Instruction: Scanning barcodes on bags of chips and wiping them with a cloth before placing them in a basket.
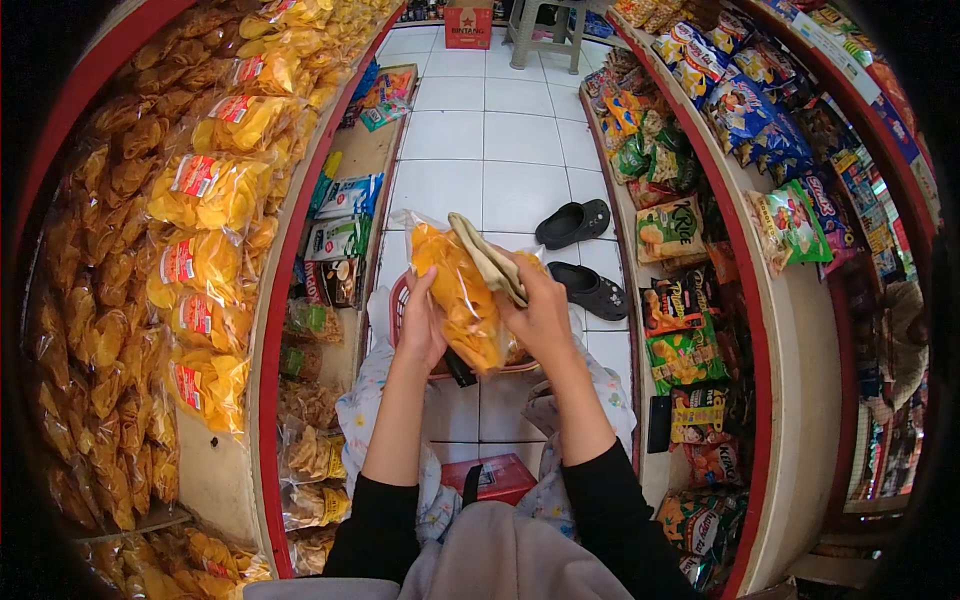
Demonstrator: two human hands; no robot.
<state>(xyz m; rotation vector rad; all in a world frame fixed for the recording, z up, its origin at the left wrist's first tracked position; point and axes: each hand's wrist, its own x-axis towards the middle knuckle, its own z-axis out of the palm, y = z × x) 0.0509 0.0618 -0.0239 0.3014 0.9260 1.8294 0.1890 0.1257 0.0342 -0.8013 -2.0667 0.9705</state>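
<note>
A clear plastic bag of orange-yellow chips (454,296) is held up in front of my body. My left hand (422,322) grips its left side, with the thumb on the front. In my right hand (541,304) is a folded cream cloth (484,255), pressed against the bag's upper right side. That hand's fingers partly hide the cloth and the bag's right edge. Beneath the bag, a pink plastic basket (397,304) stands on the floor between my legs, mostly covered from sight. A dark object (459,369) shows at its front, too hidden to name.
Bagged chips (217,187) are stacked on the left shelf. Packaged snacks (682,352) fill the right shelves, with a black phone (660,424) beside them. Black clogs (589,289) lie on the white tile floor (450,135). A red box (495,480) sits near my lap; a plastic stool (547,34) stands ahead.
</note>
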